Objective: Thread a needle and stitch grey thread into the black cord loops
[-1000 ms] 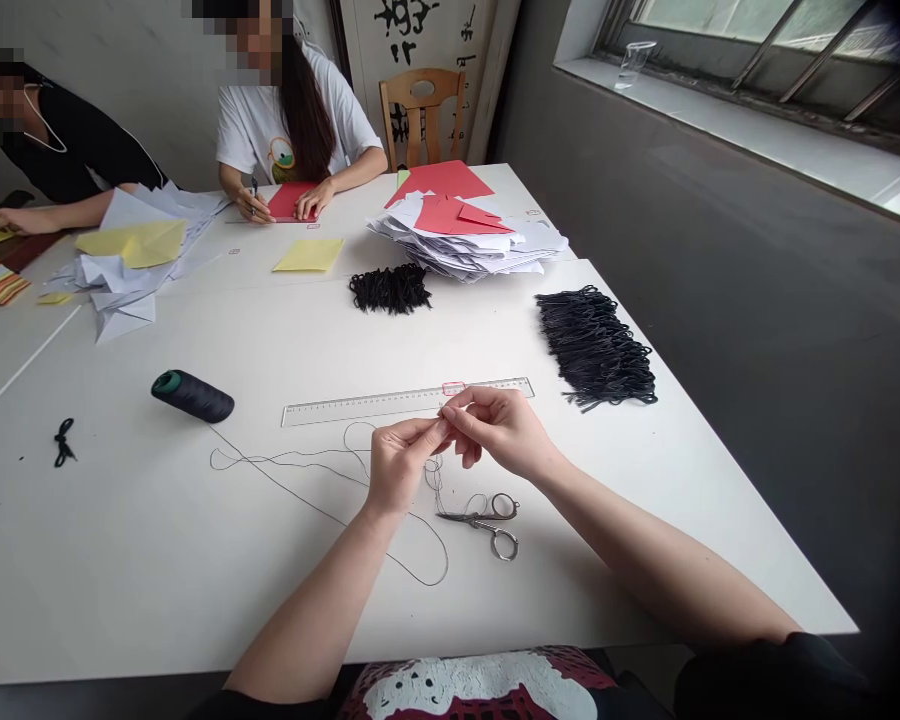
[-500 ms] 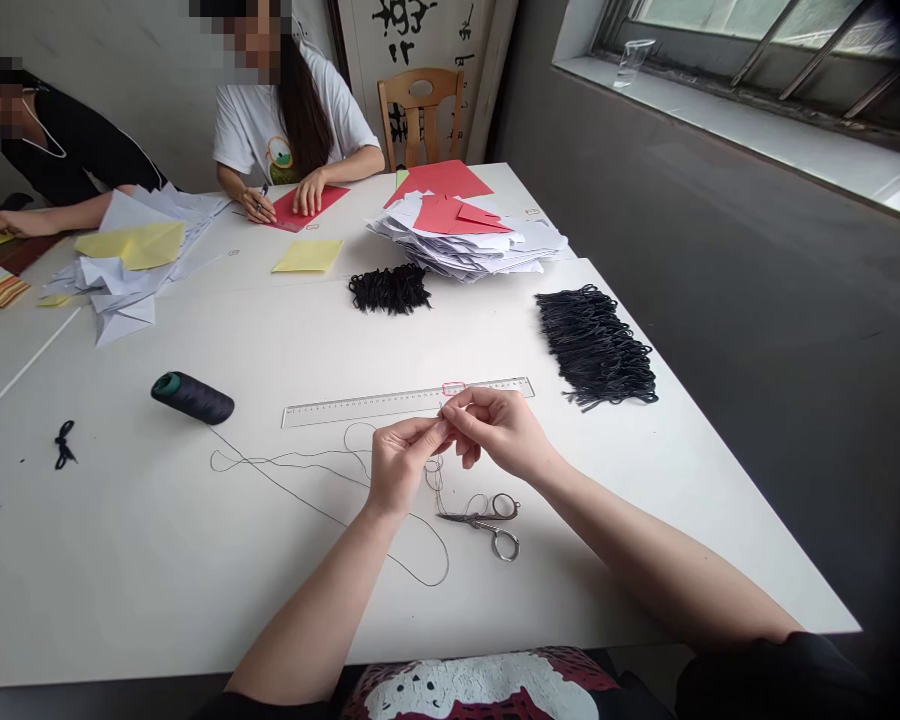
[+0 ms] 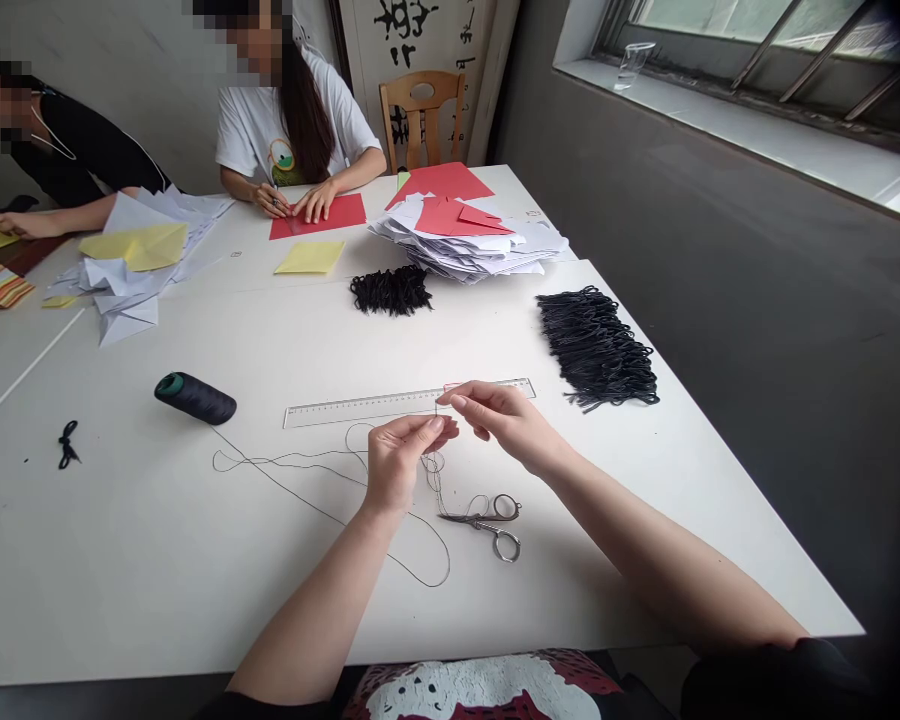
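Note:
My left hand [image 3: 399, 462] and my right hand [image 3: 504, 422] meet above the white table [image 3: 157, 560], fingers pinched on a thin dark thread [image 3: 322, 510]. The thread loops loosely over the table and runs left to a dark spool [image 3: 195, 398] lying on its side. Small metal scissors [image 3: 491, 522] lie just below my hands. A clear ruler [image 3: 360, 407] lies behind them. My right fingertips sit slightly above the left ones, near the ruler's edge.
A pile of black cord loops [image 3: 596, 348] lies at right and a smaller one [image 3: 390, 290] behind. A stack of white and red paper [image 3: 469, 238] stands beyond. Two other people work with coloured paper at the far side. A small black knot [image 3: 66, 443] lies at left.
My right hand has lifted a little away from the left, drawing the thread up. The far person has slid the red sheet rightwards and flattened it.

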Motion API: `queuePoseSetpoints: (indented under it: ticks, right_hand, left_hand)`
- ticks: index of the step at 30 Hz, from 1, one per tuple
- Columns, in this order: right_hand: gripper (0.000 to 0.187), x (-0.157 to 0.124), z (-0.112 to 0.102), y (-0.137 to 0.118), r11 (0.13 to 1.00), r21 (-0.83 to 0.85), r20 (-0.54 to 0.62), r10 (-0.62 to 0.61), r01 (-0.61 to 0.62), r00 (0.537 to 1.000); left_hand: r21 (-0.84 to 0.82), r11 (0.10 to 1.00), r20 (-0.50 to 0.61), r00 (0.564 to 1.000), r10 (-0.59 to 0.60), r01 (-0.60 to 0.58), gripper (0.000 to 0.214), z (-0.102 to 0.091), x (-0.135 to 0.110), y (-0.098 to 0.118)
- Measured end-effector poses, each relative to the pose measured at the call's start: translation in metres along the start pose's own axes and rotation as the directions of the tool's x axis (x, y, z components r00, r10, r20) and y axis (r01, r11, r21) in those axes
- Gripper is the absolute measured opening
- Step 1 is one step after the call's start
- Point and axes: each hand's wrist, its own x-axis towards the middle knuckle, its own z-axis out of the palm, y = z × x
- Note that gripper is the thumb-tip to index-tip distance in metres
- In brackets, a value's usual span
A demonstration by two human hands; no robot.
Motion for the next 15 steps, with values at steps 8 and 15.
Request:
queuePoseSetpoints:
  ticks: [8, 15]
  right_hand:
    - [0.039, 0.003, 0.008, 0.016, 0.979, 0.201, 0.069, 0.029, -0.042, 0.997]
    - [0.034, 0.004, 0.007, 0.016, 0.984, 0.173, 0.08, 0.037, -0.051, 0.996]
  left_hand:
    - [0.053, 0.998, 0.031, 0.999, 0.039, -0.041, 0.02, 0.004, -0.001, 0.003]
    - [0.058, 0.998, 0.04, 0.999, 0.034, -0.037, 0.021, 0.003, 0.0, 0.0]
